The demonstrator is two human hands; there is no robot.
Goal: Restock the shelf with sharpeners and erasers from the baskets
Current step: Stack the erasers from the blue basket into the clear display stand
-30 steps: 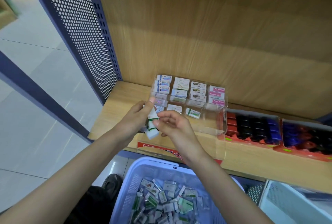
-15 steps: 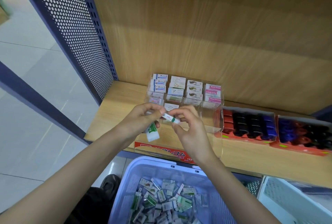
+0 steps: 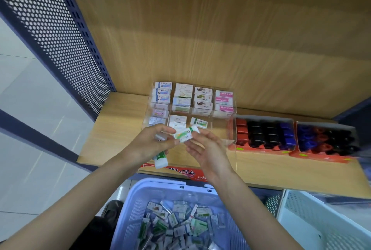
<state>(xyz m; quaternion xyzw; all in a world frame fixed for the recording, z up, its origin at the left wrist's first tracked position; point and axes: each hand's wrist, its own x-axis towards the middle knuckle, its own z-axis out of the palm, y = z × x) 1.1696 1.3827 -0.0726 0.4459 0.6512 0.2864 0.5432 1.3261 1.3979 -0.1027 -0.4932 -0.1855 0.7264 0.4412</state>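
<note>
- Erasers (image 3: 174, 227) are heaped in the blue basket (image 3: 128, 209) below the shelf (image 3: 112, 129); more are filed in the clear organizer (image 3: 224, 131) on it.
- Sharpeners (image 3: 265, 135) are packed in red trays (image 3: 261, 150) beside it.
- One eraser (image 3: 185, 134) is pinched between left hand (image 3: 148, 143) and right hand (image 3: 206, 149) before the organizer; a second eraser (image 3: 160, 160) is gripped by the left.
- Tiled floor (image 3: 30, 109) is seen left.

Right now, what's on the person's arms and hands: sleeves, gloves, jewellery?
Nothing worn shows. The left hand and right hand are bare: no gloves, rings or watch. The left forearm and right forearm show no sleeves up to the frame edge.
</note>
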